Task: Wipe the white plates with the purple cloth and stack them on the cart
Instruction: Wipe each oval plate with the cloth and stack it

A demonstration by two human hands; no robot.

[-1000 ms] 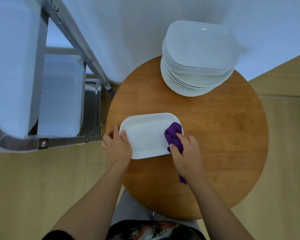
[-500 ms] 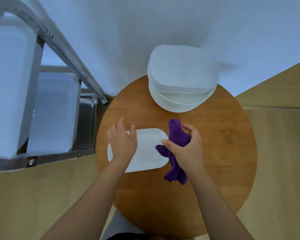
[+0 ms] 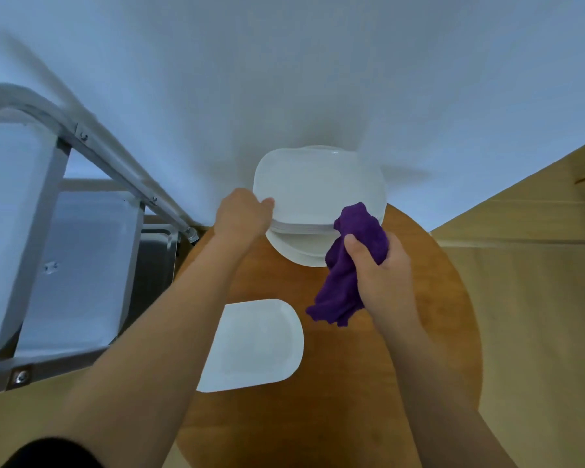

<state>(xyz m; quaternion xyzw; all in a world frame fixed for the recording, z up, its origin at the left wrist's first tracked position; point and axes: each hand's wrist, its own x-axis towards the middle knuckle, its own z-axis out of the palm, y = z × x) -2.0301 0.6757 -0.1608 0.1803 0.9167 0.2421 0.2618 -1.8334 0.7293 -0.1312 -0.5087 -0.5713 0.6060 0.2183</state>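
Head view: left hand gripping plate stack edge, right hand clutching purple cloth.

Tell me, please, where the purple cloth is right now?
In the head view, the purple cloth hangs from the right hand, above the round table, beside the plate stack.

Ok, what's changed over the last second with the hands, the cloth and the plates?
The left hand let go of the single white rectangular plate and reached forward to grip the edge of the tall stack of white plates. The right hand lifted the purple cloth off that plate and holds it bunched near the stack. The single plate remains flat on the round wooden table; the metal cart is unchanged.
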